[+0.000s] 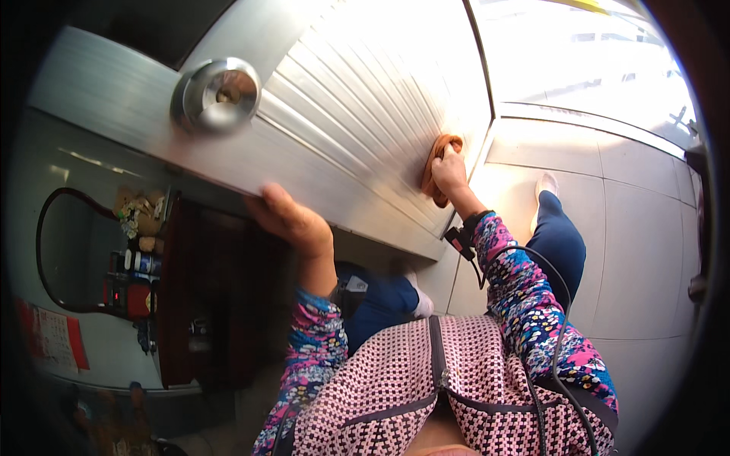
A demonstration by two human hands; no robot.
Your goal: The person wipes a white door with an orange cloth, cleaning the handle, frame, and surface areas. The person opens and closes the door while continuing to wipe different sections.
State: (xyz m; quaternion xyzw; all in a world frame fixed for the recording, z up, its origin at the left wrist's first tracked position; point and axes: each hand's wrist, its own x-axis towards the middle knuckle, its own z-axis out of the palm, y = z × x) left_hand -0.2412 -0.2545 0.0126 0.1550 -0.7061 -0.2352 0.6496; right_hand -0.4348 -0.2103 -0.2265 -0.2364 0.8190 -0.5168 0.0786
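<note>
A silvery metal door [319, 154] with a ribbed panel and a round door knob [219, 94] with a keyhole stands open before me. My right hand [449, 170] presses an orange-brown cloth [432, 176] against the lower part of the ribbed panel. My left hand [299, 225] is at the door's near edge, below the knob, with its thumb against the edge and its other fingers partly hidden in shadow and blur.
Pale floor tiles [639, 251] lie at the right, with a door sill [570, 117] beyond them. At the left are a dark red cabinet [171, 296], a dried flower bunch [132, 214] and a curved dark frame [43, 251]. A cable runs along my right sleeve.
</note>
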